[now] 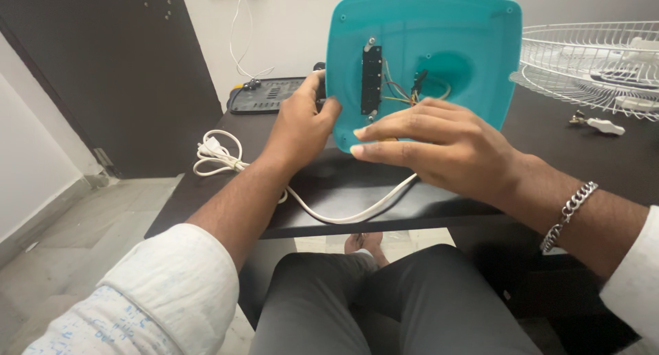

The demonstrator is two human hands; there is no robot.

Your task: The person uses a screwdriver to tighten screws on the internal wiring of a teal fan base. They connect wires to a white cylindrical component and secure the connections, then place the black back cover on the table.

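The person's knees in dark trousers (pixel 384 300) fill the bottom centre. Above, the left hand (pixel 298 125) grips the edge of the teal fan base (pixel 439 32), standing on the table (pixel 226 190) so its wiring faces the camera; the right hand (pixel 439 146) rests open on its lower edge, steadying it.

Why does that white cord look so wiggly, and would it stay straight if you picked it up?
Probably not. The white cord sags in a loop off the table's edge and coils near the left hand, so it looks floppy. It seems light and would likely dangle and swing, tugging at the teal base.
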